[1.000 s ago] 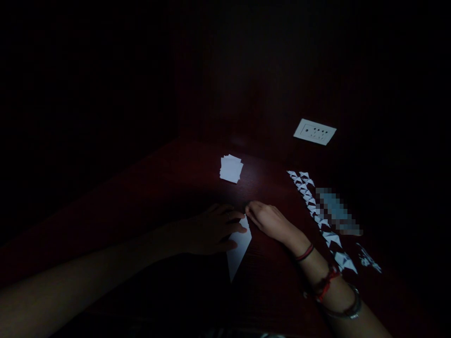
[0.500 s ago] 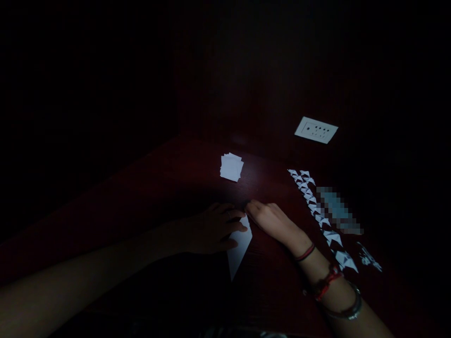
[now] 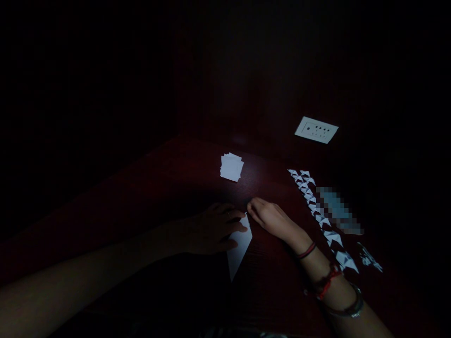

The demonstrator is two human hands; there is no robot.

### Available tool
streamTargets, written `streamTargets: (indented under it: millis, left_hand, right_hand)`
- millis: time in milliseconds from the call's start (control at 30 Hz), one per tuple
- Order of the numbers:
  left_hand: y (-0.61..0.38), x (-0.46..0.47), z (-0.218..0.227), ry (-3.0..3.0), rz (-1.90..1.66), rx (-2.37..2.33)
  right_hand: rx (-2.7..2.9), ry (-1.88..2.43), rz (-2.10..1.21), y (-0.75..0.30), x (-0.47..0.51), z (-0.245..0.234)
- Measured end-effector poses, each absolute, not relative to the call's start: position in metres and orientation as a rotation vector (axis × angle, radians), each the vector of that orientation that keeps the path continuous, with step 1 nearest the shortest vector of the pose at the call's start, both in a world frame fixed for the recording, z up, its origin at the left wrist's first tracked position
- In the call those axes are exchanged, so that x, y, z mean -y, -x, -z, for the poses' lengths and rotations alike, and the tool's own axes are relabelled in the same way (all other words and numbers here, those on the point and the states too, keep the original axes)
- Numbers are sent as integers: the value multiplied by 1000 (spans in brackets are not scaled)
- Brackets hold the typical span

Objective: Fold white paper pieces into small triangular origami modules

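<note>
A folded sheet of white paper lies on the dark red table, its pointed end toward me. My left hand rests flat on the paper's left part with fingers spread, holding it against the tabletop. Just right of the paper's far corner, my right hand is closed, fingers curled under. Whatever is between those fingertips, if anything, is hidden. Farther back sits a loose stack of white paper squares.
Several small folded paper pieces form rows on the right. Beside them are a blurred-out bluish object and a pile of white scraps. A socket plate is on the back wall. The room is very dark.
My right hand has shifted slightly right, away from the paper's far corner, and its fingers are more curled. My left hand and the folded paper have stayed in place.
</note>
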State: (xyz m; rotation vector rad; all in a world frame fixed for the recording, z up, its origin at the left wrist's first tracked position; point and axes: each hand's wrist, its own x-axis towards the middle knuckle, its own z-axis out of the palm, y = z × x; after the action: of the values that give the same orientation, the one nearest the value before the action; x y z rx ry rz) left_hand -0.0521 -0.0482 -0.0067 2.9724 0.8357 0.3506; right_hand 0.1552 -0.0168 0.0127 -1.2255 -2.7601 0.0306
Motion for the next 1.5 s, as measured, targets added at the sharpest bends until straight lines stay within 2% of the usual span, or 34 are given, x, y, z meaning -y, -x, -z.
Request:
streamTargets:
  millis: [167, 533, 800, 1033, 1167, 1333, 1500]
  left_hand:
    - [51, 48, 5, -2970, -346, -848]
    - [51, 47, 7, -2988, -338, -846]
    - [52, 48, 3, -2969, -333, -845]
    - [54, 48, 7, -2920, -417, -828]
    - [54, 41, -2, -2707, -490, -852]
    - [47, 26, -11, -2234, -765, -1185]
    - [41, 21, -7, -2117, -856, -1197]
  right_hand:
    - [2768, 1078, -111, -158, 16, -11]
    - [2787, 1206, -34, -153, 15, -9]
    - [2729, 1091, -223, -158, 9, -5]
    - [2759, 1206, 25, -153, 16, -6]
    - [2739, 1198, 57, -152, 19, -7]
    - [2615, 1157, 46, -145, 25, -13]
    - [2560, 1104, 2, -137, 32, -20]
